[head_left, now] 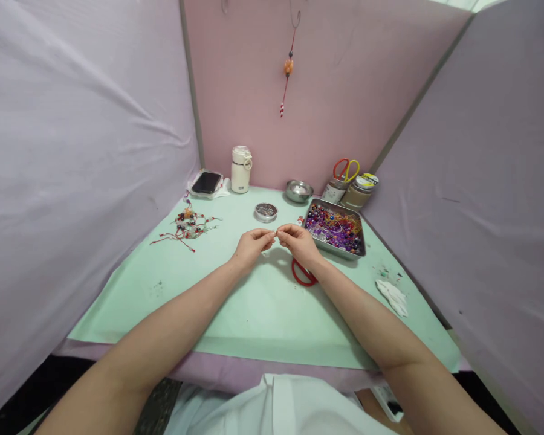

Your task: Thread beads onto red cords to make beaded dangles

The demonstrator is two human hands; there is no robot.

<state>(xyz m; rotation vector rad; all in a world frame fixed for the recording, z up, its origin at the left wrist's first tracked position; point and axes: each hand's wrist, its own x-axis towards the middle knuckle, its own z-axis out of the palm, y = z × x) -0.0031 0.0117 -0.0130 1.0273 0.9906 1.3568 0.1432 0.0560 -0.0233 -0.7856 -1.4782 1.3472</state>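
My left hand point(252, 244) and my right hand point(300, 241) meet over the middle of the green mat point(263, 302), fingertips pinched together on something tiny that I cannot make out. Both hover just above the mat. A red ring-shaped handle point(301, 275) lies under my right wrist. Right of my right hand stands a metal tray point(361, 244) full of purple and mixed beads with yellow thread. A small round tin point(266, 212) sits just beyond my hands.
Finished beaded strings point(188, 226) lie at the left. Along the back stand a phone point(205, 182), a white bottle point(241, 170), a metal bowl point(298, 191), jars with scissors point(346, 170). A white tissue point(392, 296) lies right. A beaded charm point(288, 67) hangs on the pink wall.
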